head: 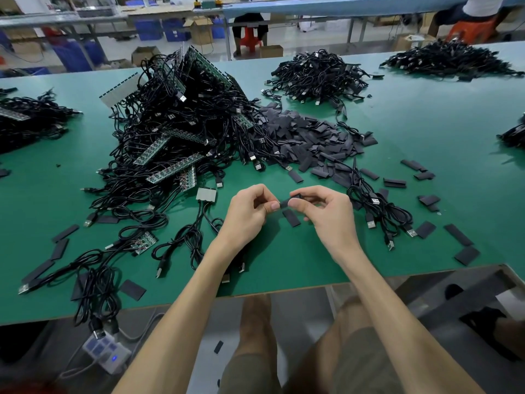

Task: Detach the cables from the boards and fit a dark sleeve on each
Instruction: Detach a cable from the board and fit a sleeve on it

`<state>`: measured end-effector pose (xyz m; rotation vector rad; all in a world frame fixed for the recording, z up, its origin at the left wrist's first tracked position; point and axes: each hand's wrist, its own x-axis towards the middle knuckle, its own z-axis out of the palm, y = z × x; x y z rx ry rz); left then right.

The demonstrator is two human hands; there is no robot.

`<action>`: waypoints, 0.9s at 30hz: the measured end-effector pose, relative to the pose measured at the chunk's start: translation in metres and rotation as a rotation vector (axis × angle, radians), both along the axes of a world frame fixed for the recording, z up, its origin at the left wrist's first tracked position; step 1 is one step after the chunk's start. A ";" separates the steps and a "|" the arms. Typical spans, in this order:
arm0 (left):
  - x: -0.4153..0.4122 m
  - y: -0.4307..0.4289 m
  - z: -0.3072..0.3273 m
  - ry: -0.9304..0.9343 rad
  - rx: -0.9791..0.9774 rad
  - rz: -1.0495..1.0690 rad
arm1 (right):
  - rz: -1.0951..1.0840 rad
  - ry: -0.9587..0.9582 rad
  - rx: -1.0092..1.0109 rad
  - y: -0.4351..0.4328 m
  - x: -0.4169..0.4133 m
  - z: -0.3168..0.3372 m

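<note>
1. While the board-and-cable heap (176, 123) sits behind on the green table (426, 123), the left hand (250, 214) and right hand (329, 214) pinch one dark sleeve (285, 203) between thumbs and forefingers, just above the near edge.
2. Sleeving step, I'd say; the cable tip is hidden.
3. Next: push it squarely on.

Hidden & cut-off bits
Most of sleeve (285, 204) sat covered by fingertips of left hand (250, 214) & right hand (326, 213); whether a cable end was inside, couldn't tell. Some boards (154, 150) lay half-buried under cable heap (181, 109); pile (514, 136) at rt edge was cut off by frame.
</note>
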<state>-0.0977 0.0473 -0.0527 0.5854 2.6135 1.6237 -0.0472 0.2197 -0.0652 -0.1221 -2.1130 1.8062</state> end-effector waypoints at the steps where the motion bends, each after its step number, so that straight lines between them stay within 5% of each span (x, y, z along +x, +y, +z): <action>1: -0.001 0.000 -0.001 -0.006 -0.003 0.005 | -0.009 -0.001 0.018 0.000 0.000 0.000; 16: -0.001 0.001 -0.001 -0.024 -0.011 -0.009 | -0.078 0.017 0.120 -0.005 0.002 0.002; 27: 0.006 0.004 0.002 0.109 0.031 -0.070 | 0.007 0.027 -0.091 0.000 -0.001 -0.004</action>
